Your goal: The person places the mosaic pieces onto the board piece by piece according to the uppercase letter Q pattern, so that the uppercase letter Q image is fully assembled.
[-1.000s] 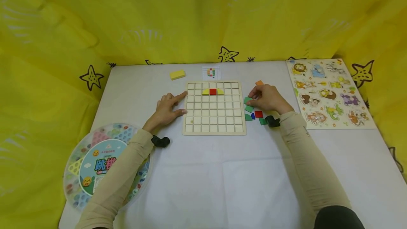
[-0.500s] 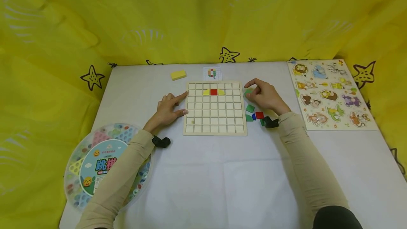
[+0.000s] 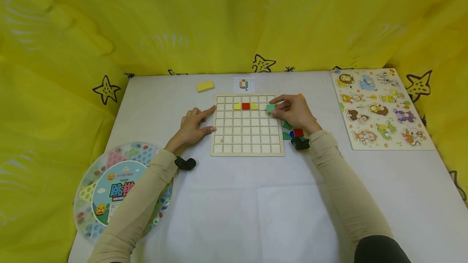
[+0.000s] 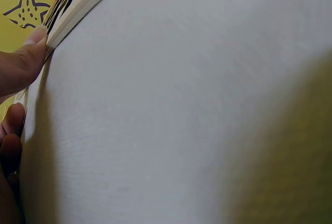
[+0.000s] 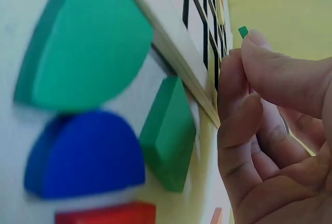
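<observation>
A wooden grid board (image 3: pixel 237 130) lies mid-table, with a red square block (image 3: pixel 245 106) between two yellow quarter-round blocks (image 3: pixel 237 106) in an upper row. My left hand (image 3: pixel 191 127) touches the board's left edge with thumb and index finger extended. Over the board's upper right cells, my right hand (image 3: pixel 295 111) pinches a green square block (image 3: pixel 270 108) between thumb and fingers. Beside the board's right edge lie a green quarter-round block (image 5: pixel 88 47), a blue half-round block (image 5: pixel 93 156), another green block (image 5: pixel 171 136) and a red block (image 3: pixel 298 132).
A small pattern card (image 3: pixel 243 85) lies behind the board, with a yellow block (image 3: pixel 205 86) to its left. An animal puzzle board (image 3: pixel 373 123) is at the right. A round marble-game box (image 3: pixel 118 169) sits under the left forearm. An orange block (image 3: pixel 300 96) shows behind my right hand.
My right hand has picked up a green square block from beside the board and carried it left over the upper right cells. The left hand has stayed at the board's edge.
</observation>
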Action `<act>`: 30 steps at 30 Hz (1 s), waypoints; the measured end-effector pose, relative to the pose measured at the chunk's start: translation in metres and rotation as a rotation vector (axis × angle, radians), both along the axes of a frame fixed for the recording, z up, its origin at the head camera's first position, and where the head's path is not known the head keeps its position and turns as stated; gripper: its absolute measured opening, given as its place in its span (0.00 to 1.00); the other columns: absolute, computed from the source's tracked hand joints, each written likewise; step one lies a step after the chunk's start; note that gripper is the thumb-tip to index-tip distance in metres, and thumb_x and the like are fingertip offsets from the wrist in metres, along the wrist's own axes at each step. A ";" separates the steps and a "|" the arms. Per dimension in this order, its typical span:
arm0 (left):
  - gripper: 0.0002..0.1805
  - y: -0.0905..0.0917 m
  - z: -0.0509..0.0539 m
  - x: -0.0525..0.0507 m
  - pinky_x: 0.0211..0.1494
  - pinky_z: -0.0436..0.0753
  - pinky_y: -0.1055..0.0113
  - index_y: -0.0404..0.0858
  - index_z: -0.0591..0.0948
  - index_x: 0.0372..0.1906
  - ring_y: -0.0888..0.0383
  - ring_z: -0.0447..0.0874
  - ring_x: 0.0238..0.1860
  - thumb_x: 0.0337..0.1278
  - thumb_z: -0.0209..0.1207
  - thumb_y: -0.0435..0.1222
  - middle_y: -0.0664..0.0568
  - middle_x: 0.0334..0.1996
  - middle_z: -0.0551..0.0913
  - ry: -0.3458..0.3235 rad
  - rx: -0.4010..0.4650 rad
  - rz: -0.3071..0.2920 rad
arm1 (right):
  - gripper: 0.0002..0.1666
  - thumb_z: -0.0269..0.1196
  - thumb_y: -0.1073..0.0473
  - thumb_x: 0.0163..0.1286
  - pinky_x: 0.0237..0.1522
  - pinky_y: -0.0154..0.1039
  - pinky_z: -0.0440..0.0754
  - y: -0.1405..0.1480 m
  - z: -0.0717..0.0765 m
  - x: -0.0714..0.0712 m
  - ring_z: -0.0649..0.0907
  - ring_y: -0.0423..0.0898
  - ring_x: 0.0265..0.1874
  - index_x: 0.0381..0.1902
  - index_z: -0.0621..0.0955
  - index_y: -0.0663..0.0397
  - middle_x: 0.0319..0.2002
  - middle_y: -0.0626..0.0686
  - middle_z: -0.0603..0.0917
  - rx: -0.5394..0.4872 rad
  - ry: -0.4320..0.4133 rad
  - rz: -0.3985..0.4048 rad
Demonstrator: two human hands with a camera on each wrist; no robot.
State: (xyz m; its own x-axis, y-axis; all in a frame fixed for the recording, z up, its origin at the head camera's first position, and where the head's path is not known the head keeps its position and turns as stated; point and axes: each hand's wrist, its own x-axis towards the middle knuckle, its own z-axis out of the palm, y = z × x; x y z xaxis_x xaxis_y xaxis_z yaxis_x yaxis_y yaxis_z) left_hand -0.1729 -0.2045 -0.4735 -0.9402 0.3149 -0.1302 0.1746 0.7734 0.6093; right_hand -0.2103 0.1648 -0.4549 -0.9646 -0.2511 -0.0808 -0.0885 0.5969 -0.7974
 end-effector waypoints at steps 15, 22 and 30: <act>0.42 -0.001 0.000 0.001 0.49 0.54 0.56 0.50 0.65 0.83 0.48 0.60 0.44 0.69 0.69 0.44 0.46 0.42 0.69 0.001 -0.002 -0.003 | 0.17 0.77 0.59 0.67 0.46 0.40 0.78 -0.025 -0.002 0.000 0.83 0.51 0.39 0.53 0.90 0.57 0.43 0.58 0.89 -0.012 0.040 0.073; 0.42 -0.001 0.000 0.001 0.49 0.54 0.56 0.49 0.65 0.83 0.48 0.60 0.43 0.69 0.69 0.44 0.46 0.42 0.69 0.011 -0.003 -0.008 | 0.18 0.78 0.60 0.65 0.46 0.42 0.77 -0.034 -0.002 0.003 0.82 0.51 0.40 0.53 0.91 0.56 0.46 0.60 0.87 0.020 0.017 0.052; 0.42 -0.001 -0.001 0.000 0.49 0.54 0.57 0.50 0.65 0.83 0.48 0.59 0.43 0.68 0.70 0.44 0.47 0.41 0.69 0.015 0.006 -0.004 | 0.19 0.78 0.59 0.65 0.45 0.42 0.77 -0.038 -0.002 0.002 0.82 0.52 0.41 0.53 0.91 0.56 0.47 0.60 0.87 0.037 0.007 0.047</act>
State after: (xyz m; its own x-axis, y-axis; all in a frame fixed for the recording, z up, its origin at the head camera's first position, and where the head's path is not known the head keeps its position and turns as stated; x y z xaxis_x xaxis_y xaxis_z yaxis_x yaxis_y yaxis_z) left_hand -0.1726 -0.2051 -0.4743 -0.9409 0.3191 -0.1139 0.1867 0.7688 0.6116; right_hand -0.2083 0.1270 -0.4568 -0.9523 -0.2936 -0.0839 -0.1232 0.6208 -0.7742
